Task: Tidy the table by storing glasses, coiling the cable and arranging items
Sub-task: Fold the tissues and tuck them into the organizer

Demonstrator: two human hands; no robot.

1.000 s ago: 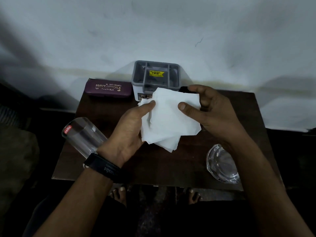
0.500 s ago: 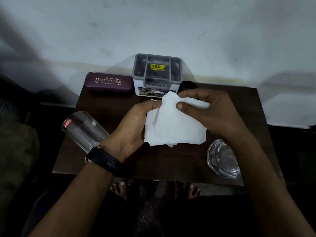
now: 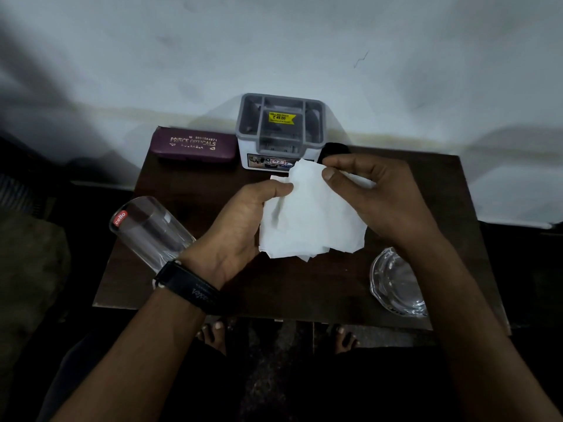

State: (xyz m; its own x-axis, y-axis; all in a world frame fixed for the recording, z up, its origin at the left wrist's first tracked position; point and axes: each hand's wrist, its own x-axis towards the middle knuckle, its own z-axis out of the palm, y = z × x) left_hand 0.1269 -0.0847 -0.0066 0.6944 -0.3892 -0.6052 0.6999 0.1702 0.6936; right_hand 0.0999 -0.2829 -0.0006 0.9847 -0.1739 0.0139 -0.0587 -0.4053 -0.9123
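A thin, crumpled white paper tissue [image 3: 310,217] is held above the dark brown wooden tabletop [image 3: 289,287], pinched at its top edge so it can be folded. The left hand [image 3: 240,226] has thumb and fingers closed on the left edge; the right hand [image 3: 374,193] is closed on the upper right corner. A maroon hard-shell glasses case [image 3: 195,146] with gilt lettering lies shut at the back, touching the grey-and-white compartmented plastic organiser [image 3: 280,129]. A clear cylindrical drinking glass [image 3: 149,229] stands left, a clear faceted glass bowl [image 3: 396,284] right. No cable is visible.
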